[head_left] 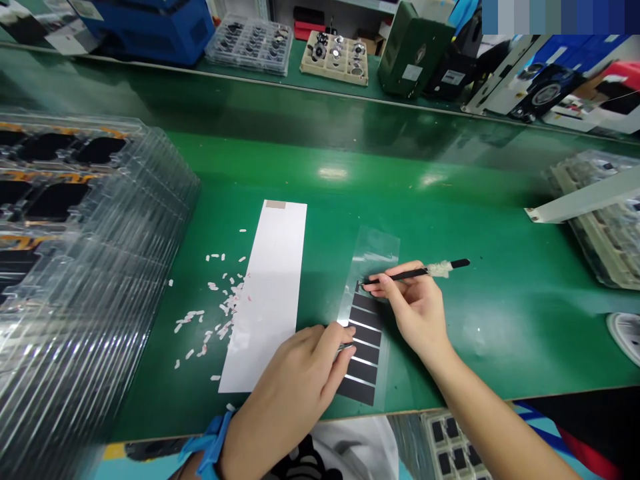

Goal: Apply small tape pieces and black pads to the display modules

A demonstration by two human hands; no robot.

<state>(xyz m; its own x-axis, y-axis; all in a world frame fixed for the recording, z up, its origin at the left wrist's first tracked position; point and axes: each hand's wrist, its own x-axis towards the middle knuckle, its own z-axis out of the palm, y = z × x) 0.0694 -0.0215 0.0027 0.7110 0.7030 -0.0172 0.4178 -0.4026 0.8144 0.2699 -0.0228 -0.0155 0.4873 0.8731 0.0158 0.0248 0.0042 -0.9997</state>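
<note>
My right hand (417, 307) pinches a slim black pen-like tool (413, 274) with pale tape wrapped near its rear end. The tool's tip points left at the top of a column of black rectangular stickers (365, 337), on a clear film strip (377, 243). My left hand (305, 367), with a blue wrist strap (213, 443), is closed over the strip's left edge. Between its thumb and forefinger shows a thin metal tool (344, 347), mostly hidden. Left of the strip lies a long white sheet (273, 287) with a tan patch at its top.
Small white scraps (227, 307) are scattered left of the sheet. Stacked clear trays (150, 220) rise at the left, and more trays (605, 220) stand at the right under a white bar (585, 197). A shelf at the back holds parts trays (335, 58) and a green box (415, 50).
</note>
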